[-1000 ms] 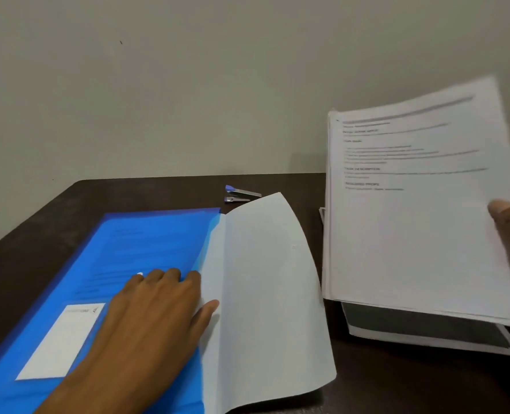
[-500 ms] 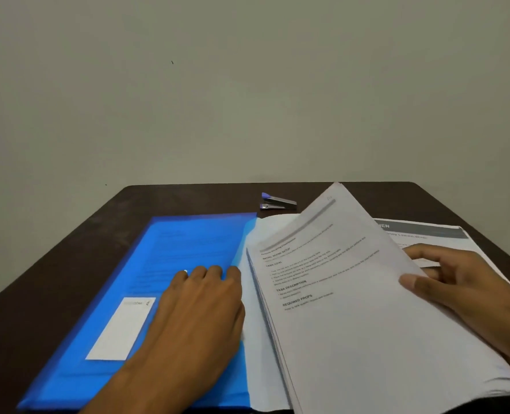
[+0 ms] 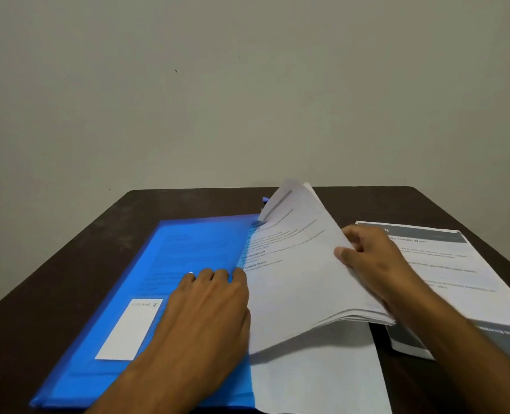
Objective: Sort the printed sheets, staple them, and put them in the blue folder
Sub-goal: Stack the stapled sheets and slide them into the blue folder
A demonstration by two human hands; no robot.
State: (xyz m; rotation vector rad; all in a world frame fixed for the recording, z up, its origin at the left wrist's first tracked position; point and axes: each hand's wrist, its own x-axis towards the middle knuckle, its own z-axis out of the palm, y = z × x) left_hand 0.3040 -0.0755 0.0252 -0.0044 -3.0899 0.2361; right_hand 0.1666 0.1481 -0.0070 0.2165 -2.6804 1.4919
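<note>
The blue folder [image 3: 170,279] lies flat on the left of the dark table, a white label on its cover. My left hand [image 3: 212,306] lies on the folder's right edge with its fingers curled over that edge. My right hand [image 3: 370,264] grips a stack of printed sheets [image 3: 295,270] by its right side, thumb on top. The stack's left edge slants down into the folder's open side. A blank white sheet [image 3: 316,375] sticks out of the folder beneath the stack. The stapler [image 3: 265,200] is almost wholly hidden behind the stack's top corner.
More printed sheets [image 3: 463,273] with a dark header lie on the table at the right, under my right forearm. The dark table [image 3: 68,264] ends at a plain wall behind.
My right hand has brought the stack down and left from the raised position, and its left edge now meets the folder's opening. My left hand has stayed on the folder's edge.
</note>
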